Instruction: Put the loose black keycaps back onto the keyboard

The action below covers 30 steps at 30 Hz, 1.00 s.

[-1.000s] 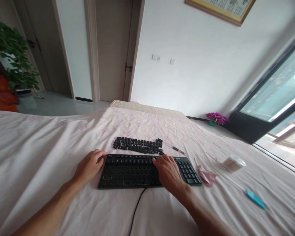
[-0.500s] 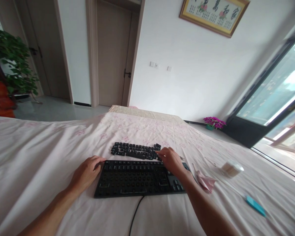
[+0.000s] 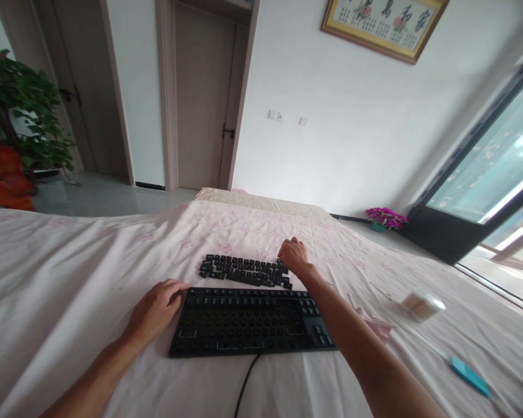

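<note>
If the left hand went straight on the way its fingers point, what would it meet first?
Likely the keyboard, at its far left corner; the left hand looks right up against it, though exact contact is unclear.

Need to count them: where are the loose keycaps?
In the head view, the keycaps lie centrally, just beyond the keyboard, mostly left of the right hand.

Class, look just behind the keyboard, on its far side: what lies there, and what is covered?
Behind the keyboard, loose black keycaps lie in rows on the patterned cloth. The right hand is at their right end; whatever it covers cannot be seen.
</note>
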{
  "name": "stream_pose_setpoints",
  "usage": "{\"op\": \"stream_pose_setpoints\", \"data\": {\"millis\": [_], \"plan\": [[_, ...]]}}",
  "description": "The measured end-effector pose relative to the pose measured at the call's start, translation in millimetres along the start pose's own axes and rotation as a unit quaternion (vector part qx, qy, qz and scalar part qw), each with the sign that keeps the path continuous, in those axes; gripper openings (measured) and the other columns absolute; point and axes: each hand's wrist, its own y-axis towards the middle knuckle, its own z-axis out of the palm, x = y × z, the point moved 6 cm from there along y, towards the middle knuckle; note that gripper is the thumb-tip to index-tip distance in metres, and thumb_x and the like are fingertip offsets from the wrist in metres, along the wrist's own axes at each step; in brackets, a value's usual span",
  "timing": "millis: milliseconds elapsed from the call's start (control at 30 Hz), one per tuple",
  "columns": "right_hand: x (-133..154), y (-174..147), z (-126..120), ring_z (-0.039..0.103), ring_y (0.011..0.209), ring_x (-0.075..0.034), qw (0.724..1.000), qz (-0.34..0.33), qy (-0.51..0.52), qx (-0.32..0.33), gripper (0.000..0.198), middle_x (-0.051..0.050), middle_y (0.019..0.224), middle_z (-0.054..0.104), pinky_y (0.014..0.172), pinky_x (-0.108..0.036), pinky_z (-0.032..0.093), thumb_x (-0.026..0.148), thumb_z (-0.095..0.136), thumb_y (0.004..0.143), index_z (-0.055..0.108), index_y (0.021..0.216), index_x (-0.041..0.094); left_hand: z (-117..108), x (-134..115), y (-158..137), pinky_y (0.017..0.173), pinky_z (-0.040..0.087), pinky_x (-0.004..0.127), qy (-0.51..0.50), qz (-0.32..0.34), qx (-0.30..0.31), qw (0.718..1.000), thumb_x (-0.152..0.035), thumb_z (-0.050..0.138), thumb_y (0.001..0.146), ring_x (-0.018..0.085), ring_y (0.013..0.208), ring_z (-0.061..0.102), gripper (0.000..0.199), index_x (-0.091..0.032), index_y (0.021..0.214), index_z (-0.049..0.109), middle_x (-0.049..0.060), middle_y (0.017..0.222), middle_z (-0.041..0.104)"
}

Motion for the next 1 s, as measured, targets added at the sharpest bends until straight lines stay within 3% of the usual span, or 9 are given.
{"op": "stream_pose_setpoints", "data": {"millis": [133,567,767,933,1000], "plan": [[2.9,6.6,6.8,0.046,0.101,-0.024,0.999,-0.014,-0.024,0.015,0.011,-0.007,0.097,0.068,0.082,-0.033,0.029,0.02,0.064,0.076,0.075,0.073,0.022,-0.8,-2.2,-0.6,0.093,0.043,0.031,0.005,0.0,-0.001,1.0,-0.022,0.043,0.081,0.019,0.104,0.059,0.029,-0.025,0.1,0.066,0.002,0.108,0.067],[10.3,14.7,17.9,0.044,0.107,-0.027,0.995,-0.039,-0.074,0.054,0.017,-0.012,0.092,0.071,0.087,-0.036,0.028,0.018,0.059,0.079,0.075,0.083,0.019,-1.3,-2.3,-0.9,0.092,0.044,0.03,0.012,0.009,-0.001,1.0,-0.022,0.043,0.083,0.018,0.103,0.059,0.029,-0.024,0.101,0.065,0.002,0.108,0.066],[14.9,15.2,19.7,0.047,0.111,-0.029,0.991,-0.055,-0.098,0.068,0.015,-0.016,0.093,0.069,0.093,-0.04,0.032,0.017,0.057,0.084,0.072,0.082,0.013,0.7,0.4,0.8,0.091,0.044,0.03,0.015,0.015,0.003,1.0,-0.023,0.043,0.082,0.018,0.103,0.059,0.028,-0.024,0.1,0.065,0.002,0.107,0.066],[16.3,15.3,18.8,0.057,0.103,-0.022,0.988,-0.068,-0.121,0.073,0.032,-0.011,0.118,0.057,0.087,-0.042,0.049,0.034,0.056,0.09,0.057,0.115,0.014,0.7,-2.0,0.5,0.092,0.044,0.029,0.022,0.018,0.008,1.0,-0.022,0.042,0.083,0.018,0.103,0.059,0.029,-0.023,0.101,0.064,0.002,0.108,0.066],[16.3,15.9,17.9,0.058,0.101,-0.021,0.987,-0.069,-0.123,0.073,0.035,-0.01,0.12,0.056,0.084,-0.041,0.051,0.035,0.056,0.09,0.054,0.119,0.016,0.2,-3.4,0.1,0.092,0.044,0.029,0.026,0.017,0.008,0.999,-0.022,0.042,0.083,0.018,0.103,0.059,0.029,-0.023,0.101,0.064,0.002,0.108,0.066]]}}
